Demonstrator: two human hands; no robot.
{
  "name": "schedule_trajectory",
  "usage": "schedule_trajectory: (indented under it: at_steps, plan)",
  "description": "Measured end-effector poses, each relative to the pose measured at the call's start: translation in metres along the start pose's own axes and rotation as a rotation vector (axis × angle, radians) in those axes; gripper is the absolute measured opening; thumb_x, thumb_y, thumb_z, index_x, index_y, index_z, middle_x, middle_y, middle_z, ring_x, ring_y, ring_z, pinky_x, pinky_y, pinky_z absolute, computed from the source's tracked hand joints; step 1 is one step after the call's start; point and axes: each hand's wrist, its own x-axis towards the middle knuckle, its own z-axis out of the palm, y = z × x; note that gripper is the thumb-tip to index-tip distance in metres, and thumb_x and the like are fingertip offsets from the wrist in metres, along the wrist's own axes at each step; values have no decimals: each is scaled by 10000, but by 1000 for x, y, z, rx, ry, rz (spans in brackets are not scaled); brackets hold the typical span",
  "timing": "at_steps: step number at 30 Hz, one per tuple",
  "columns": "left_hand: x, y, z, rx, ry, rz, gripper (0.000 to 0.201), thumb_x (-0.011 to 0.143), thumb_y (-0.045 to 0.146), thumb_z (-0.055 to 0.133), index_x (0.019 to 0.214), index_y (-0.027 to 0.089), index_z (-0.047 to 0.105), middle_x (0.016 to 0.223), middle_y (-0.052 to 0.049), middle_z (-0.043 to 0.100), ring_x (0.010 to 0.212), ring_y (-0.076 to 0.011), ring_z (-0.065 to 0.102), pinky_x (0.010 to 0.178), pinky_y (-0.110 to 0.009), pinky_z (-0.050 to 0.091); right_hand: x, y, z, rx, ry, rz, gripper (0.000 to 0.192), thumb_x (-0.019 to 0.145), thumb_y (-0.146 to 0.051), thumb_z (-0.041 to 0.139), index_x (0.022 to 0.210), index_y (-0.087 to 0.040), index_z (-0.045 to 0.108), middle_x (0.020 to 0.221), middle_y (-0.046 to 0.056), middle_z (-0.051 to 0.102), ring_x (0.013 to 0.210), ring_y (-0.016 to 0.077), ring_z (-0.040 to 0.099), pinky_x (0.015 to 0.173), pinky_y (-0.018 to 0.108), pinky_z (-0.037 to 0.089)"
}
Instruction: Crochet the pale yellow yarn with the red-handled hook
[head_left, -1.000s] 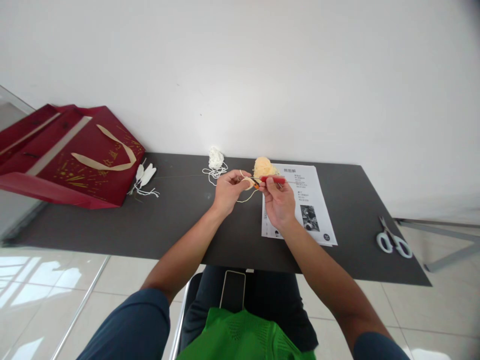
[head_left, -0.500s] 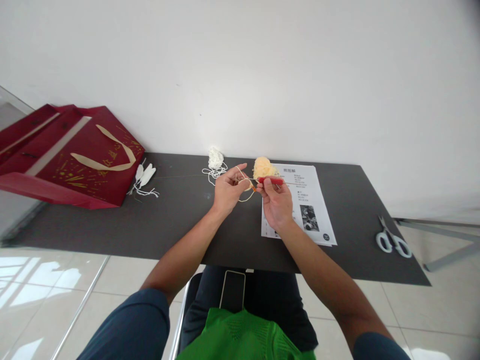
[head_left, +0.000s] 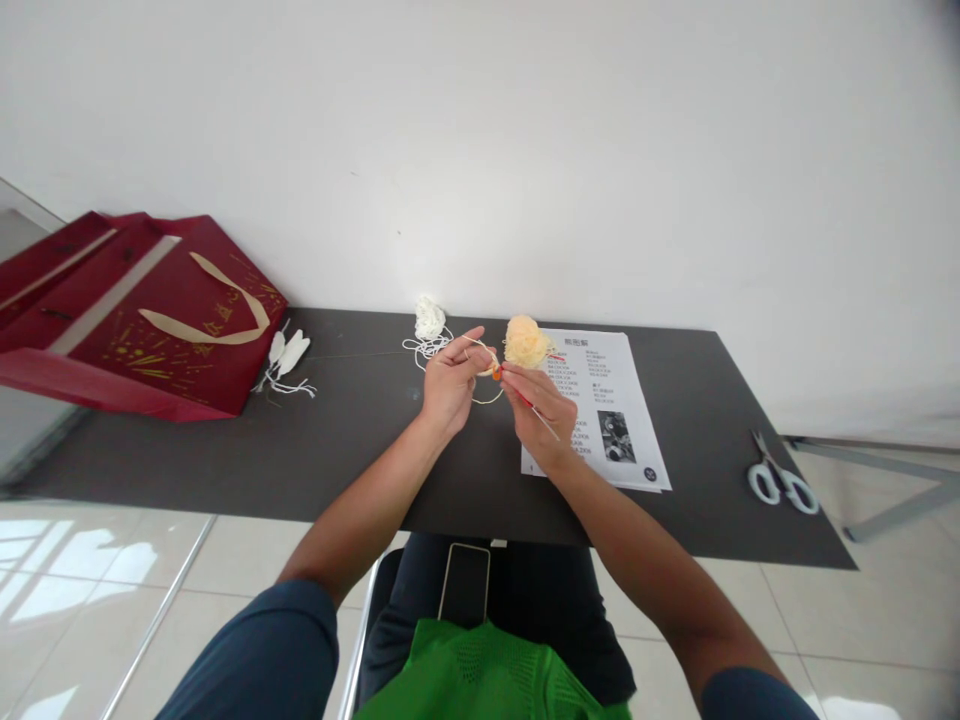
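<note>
Over the middle of the table, my left hand (head_left: 448, 385) pinches a small piece of cream yarn work (head_left: 487, 367), with a strand of yarn running over its raised finger. My right hand (head_left: 544, 408) touches the same spot. It is closed around a crochet hook (head_left: 546, 423), whose red handle is mostly hidden and whose metal shaft points down toward me. A tiny orange piece (head_left: 496, 373), perhaps a stitch marker, shows at the right fingertips. Just behind the hands sits a ball of cream yarn (head_left: 525, 342).
Printed sheets (head_left: 637, 440) lie under and beside my right hand. White yarn (head_left: 430, 318) stands at the wall. White knitted pieces (head_left: 292, 350) lie by a dark red gift bag (head_left: 217, 260). Scissors (head_left: 780, 480) rest near the table's right end.
My right hand has turned over and moved its fingertips left to the yarn work. The crochet hook has swung from lying level to slanting down inside that hand.
</note>
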Motion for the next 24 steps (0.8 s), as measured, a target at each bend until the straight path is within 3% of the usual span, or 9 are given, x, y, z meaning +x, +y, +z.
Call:
schedule_trajectory:
  at_steps: [3,5,8,13,17,24]
  plan:
    - [0,4,1,-82,-22,-111,488,646,183,895,1109,147,745,802,-26,751,727,-110,673,763,-259,511,1,2,0,74,29,63,193,768,-251,854,927,-359,828,1093,12,820,1016,238,759,1030,481,594]
    - [-1,6,1,-107,-37,-150,465,658,171,885,1101,137,746,803,-29,749,695,-98,658,736,-250,506,3,5,2,153,75,151,163,788,-281,838,945,-324,828,1034,19,826,895,213,767,919,440,635]
    - [-1,7,1,-109,-62,-150,440,680,162,868,1103,131,749,770,-16,729,665,-86,634,708,-242,494,9,11,4,327,128,263,141,810,-302,815,950,-289,811,935,4,821,746,165,740,732,362,641]
    - [-2,4,2,-59,-83,-129,452,649,128,858,1090,135,758,767,-3,716,664,-75,625,714,-239,491,19,13,1,540,126,324,115,801,-298,830,885,-266,758,916,-10,803,723,115,709,682,281,601]
    - [-2,3,2,-19,-83,-117,462,629,127,856,1082,153,769,795,0,717,675,-79,632,714,-244,499,24,9,-2,551,118,327,174,784,-327,848,862,-263,707,894,-23,776,683,100,667,653,268,569]
    - [-2,2,0,38,-113,-62,442,653,135,829,1091,159,774,753,6,702,646,-82,607,677,-241,481,28,7,-10,450,136,209,162,800,-291,820,848,-252,669,872,-20,747,637,100,624,634,283,533]
